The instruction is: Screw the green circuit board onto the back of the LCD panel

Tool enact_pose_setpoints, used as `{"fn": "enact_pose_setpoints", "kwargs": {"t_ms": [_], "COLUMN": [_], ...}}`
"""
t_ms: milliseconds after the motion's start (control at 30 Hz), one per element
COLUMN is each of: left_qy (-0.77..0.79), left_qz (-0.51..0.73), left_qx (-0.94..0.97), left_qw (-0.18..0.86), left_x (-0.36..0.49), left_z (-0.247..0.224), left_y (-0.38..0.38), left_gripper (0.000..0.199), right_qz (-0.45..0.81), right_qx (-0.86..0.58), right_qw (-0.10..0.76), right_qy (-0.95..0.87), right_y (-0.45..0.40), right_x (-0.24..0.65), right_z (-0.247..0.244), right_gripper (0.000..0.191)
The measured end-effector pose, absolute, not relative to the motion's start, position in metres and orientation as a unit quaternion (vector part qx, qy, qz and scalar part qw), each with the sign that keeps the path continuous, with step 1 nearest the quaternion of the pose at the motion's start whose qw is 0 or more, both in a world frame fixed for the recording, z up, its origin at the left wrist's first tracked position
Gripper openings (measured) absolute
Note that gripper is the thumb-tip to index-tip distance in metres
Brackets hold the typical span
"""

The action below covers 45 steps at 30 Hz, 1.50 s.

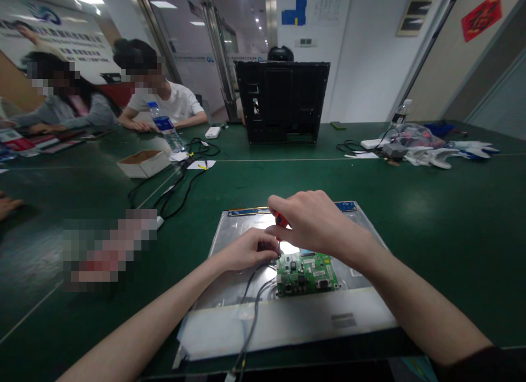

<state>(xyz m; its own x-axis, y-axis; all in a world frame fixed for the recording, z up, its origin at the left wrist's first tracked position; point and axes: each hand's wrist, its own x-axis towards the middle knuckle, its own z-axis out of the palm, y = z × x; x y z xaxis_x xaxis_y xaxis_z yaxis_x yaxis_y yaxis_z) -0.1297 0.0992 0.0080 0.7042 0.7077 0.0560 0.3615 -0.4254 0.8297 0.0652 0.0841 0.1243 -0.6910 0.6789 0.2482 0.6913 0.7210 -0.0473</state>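
Observation:
My right hand (318,217) is closed round the red and black handle of a screwdriver (281,220), held upright above the upper left corner of a green circuit board (308,272). Beside the shaft, my left hand (250,247) has its fingers pinched together at that same corner; whatever lies between the fingertips is hidden. The board rests on the silvery metal back of a flat display panel (222,242), which has a blue strip along its far edge. Grey cables (253,316) run from the board's left side over the panel's near edge.
A black monitor housing (283,102) stands upright across the green table (431,223). At left are a small open box (143,164), black cables (187,190) and a tilted water bottle (166,127). Gloves (435,156) and a plastic bag lie far right. Two people (164,102) sit at left.

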Motion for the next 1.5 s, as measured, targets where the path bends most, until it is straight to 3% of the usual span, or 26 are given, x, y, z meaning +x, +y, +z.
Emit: {"fn": "enact_pose_setpoints", "kwargs": {"t_ms": [200, 400, 567, 767, 1500], "left_qy": [0.317, 0.328, 0.326, 0.325, 0.338], "left_qz": [0.22, 0.223, 0.223, 0.221, 0.196], "left_qx": [0.81, 0.813, 0.814, 0.811, 0.82], "left_qw": [0.442, 0.427, 0.425, 0.433, 0.418], "left_x": [-0.1292, -0.1291, -0.1295, -0.1281, -0.1287], "left_z": [0.007, 0.0052, 0.0052, 0.0078, 0.0054], "left_y": [0.0987, 0.0986, 0.0992, 0.0973, 0.0976], "left_gripper": [0.004, 0.005, 0.004, 0.005, 0.005], "right_qz": [-0.003, 0.01, 0.055, 0.009, 0.0], "right_qx": [-0.355, -0.351, -0.322, -0.373, -0.342], "right_qw": [0.136, 0.133, 0.123, 0.126, 0.145], "right_qy": [-0.925, -0.927, -0.937, -0.919, -0.929], "right_y": [0.0832, 0.0828, 0.0794, 0.0821, 0.0814], "right_x": [0.0687, 0.0714, 0.0719, 0.0681, 0.0672], "right_z": [0.1245, 0.1257, 0.1305, 0.1274, 0.1249], "right_gripper": [0.025, 0.012, 0.017, 0.016, 0.011]}}
